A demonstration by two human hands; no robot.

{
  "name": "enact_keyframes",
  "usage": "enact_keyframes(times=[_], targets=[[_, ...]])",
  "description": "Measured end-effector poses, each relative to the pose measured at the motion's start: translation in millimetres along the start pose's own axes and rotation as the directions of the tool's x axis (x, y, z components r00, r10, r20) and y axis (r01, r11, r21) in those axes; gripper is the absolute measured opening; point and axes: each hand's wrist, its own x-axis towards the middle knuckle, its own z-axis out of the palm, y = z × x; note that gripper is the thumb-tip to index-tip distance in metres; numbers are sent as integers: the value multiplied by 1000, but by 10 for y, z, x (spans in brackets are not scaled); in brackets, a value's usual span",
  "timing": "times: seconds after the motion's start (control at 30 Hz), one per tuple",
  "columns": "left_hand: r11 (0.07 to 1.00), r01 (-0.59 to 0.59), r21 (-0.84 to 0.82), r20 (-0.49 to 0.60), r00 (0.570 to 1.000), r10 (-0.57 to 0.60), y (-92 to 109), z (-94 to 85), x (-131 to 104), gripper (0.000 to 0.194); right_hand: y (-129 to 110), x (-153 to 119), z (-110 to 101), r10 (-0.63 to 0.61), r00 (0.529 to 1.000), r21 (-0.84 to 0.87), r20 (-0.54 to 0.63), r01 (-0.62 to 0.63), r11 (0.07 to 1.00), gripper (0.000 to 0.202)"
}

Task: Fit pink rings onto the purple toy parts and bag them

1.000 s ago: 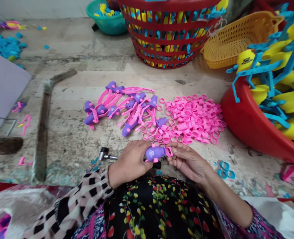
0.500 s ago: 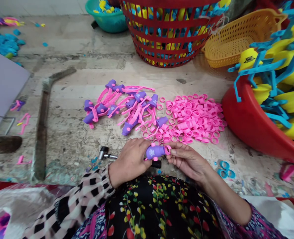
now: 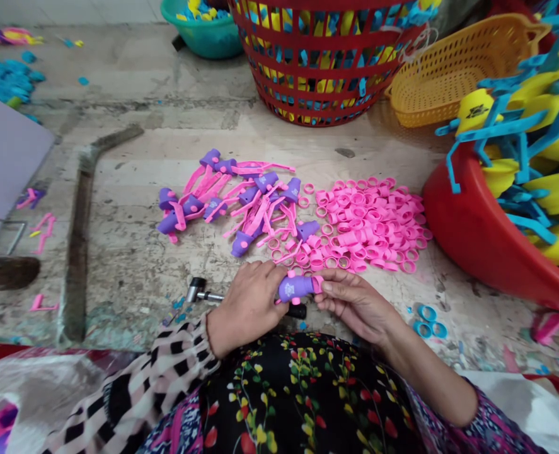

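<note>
My left hand [image 3: 253, 296] is closed around the wide end of a purple plastic piece [image 3: 294, 289] with pink side knobs and a white print. At its narrow right end sits a pink ring [image 3: 317, 284], pinched between the thumb and fingers of my right hand [image 3: 350, 301]. The ring touches the purple end; how far it is over it I cannot tell. Beneath my left hand lies a metal tool with a black head [image 3: 196, 289], partly hidden. Just beyond my hands are a heap of pink rings [image 3: 374, 224] and several purple pieces with pink arms [image 3: 260, 202].
A red tub [image 3: 472, 239] of yellow and blue pieces stands at right, some arms jutting over its rim. Behind are a red basket [image 3: 302, 94], a yellow basket [image 3: 454, 75] and a teal bowl [image 3: 208, 38]. A long bar [image 3: 79, 246] lies at left; blue rings [image 3: 428, 313] lie at right.
The pink ring looks slightly turned and closer against the purple piece's narrow end. Both hands hold nearly the same place, and the view has shifted slightly.
</note>
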Motion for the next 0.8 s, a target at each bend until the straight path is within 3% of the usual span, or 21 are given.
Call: enact_keyframes(times=[0.4,0.8], targets=[[986,-11,164,25,1000,7,39,-51,-7,34,-1,1,25,-17,999,-66,-44,14,998,28],[956,7,293,10,1000,-10,116,-106,24,20,25,7,83,-83,994,-134,-69,73,988,26]])
